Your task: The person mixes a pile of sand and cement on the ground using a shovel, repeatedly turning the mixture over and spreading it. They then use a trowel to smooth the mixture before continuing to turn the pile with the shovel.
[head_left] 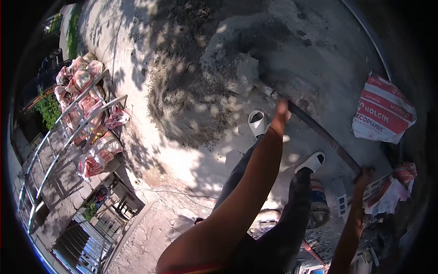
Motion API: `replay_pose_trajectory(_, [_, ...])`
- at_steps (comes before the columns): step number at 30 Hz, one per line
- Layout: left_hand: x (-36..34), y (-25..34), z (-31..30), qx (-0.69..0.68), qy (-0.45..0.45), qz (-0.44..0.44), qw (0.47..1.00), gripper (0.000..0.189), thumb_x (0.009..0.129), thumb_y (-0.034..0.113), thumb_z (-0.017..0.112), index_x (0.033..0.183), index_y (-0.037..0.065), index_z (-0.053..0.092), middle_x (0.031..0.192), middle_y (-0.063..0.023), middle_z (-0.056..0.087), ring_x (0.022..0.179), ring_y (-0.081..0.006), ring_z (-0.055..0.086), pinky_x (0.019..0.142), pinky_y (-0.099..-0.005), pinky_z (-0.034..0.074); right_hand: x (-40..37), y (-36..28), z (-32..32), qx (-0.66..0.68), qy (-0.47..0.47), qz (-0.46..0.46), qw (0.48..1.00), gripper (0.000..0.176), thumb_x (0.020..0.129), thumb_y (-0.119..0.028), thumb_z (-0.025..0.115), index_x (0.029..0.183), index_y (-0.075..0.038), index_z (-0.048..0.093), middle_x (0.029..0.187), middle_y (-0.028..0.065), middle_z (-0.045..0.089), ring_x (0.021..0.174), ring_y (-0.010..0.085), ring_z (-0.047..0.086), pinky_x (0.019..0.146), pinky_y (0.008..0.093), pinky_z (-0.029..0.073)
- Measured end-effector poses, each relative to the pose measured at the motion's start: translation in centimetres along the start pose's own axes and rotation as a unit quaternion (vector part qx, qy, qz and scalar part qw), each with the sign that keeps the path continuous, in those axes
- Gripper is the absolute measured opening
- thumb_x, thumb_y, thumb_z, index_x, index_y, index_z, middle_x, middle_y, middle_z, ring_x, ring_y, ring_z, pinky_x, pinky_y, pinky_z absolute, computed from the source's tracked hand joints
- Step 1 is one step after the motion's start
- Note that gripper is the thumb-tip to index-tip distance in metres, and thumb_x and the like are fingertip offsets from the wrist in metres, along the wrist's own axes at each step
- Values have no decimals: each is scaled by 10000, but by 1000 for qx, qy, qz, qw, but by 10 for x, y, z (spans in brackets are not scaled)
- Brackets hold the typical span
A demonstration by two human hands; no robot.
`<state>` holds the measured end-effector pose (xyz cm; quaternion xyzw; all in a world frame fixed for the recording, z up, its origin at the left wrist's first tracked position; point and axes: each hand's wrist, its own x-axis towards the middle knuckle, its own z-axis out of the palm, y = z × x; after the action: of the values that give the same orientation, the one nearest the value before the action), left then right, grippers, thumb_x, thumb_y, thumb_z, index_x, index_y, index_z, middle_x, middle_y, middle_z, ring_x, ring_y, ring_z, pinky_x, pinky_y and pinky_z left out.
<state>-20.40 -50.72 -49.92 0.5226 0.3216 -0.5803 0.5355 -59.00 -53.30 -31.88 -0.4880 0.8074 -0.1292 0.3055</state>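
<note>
We hold the shovel (315, 131) aslant over the concrete ground (319, 41), its blade dug into the grey pile of sand and cement (191, 91). Our left hand (281, 112) has its fingers clenched on the shaft nearer the blade, and our right hand (365, 174) grasps the far end. A Holcim bag (383, 114) lies flat nearby. By our feet stands a bucket (318, 205), contents unclear. Sealed sacks (86, 105) are piled well apart.
</note>
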Motion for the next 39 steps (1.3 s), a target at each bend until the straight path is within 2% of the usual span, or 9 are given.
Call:
replay_pose_trajectory(6, [-73,79,-94,-175,-39,84,980,118,730,149,444,633,92,409,546,-2,405,498,-125,414,491,-271,387,-89,-60,48,49,-67,-146,986,64,738,-12,473,692,17,440,633,73,439,591,152,424,581,263,361])
replay_pose_trajectory(11, [-148,134,-207,-193,20,88,977,174,726,235,448,597,119,427,498,47,384,461,-79,405,465,-262,401,-210,-141,-1,-61,-330,-601,726,291,664,-143,621,935,-141,515,929,63,507,704,169,518,652,351,399])
replay_pose_trajectory(13, [-183,129,-205,-235,-219,74,944,202,719,265,461,597,107,436,489,53,371,458,-76,404,499,-256,409,-216,-116,-7,9,-354,-589,726,377,639,-107,619,990,-143,487,971,80,498,734,175,530,712,355,394])
replay_pose_trajectory(19, [-208,40,-105,-169,-129,177,961,159,771,172,452,634,93,435,575,21,418,561,-85,429,593,-258,399,-120,-13,-49,15,-284,-454,844,314,677,-104,615,954,-10,501,922,134,501,808,264,503,728,362,399])
replay_pose_trajectory(25, [-72,-144,-38,39,0,145,989,114,747,131,499,673,68,439,545,-30,416,475,-169,435,459,-289,392,-61,147,-102,241,-115,153,951,206,710,-135,586,862,-20,509,767,31,476,647,96,445,584,222,379])
replay_pose_trajectory(29, [-77,-302,31,2,114,-62,992,129,713,113,539,645,43,454,512,-65,423,464,-186,449,445,-321,399,-31,312,-236,-165,-81,-55,982,318,712,-290,546,889,-26,533,768,124,488,720,261,470,620,341,395])
replay_pose_trajectory(33, [-75,-421,38,28,34,-86,995,181,680,138,558,797,49,453,636,-77,472,565,-191,484,495,-326,410,-18,339,-369,-535,-81,-269,797,408,702,-390,507,915,-46,551,896,183,515,835,340,474,675,388,391])
replay_pose_trajectory(36, [-76,-451,50,63,26,-95,993,323,654,143,565,934,50,431,735,-83,493,639,-197,501,535,-342,416,5,310,-364,-510,-136,-73,846,426,707,-373,492,975,-45,536,948,173,521,857,323,488,740,401,377])
replay_pose_trajectory(39, [-80,-452,58,79,19,-84,993,481,629,148,571,1071,51,408,835,-88,513,713,-203,519,575,-359,421,39,347,-372,-558,-45,-401,725,506,635,-343,585,1015,-23,488,984,153,520,926,329,485,796,378,394])
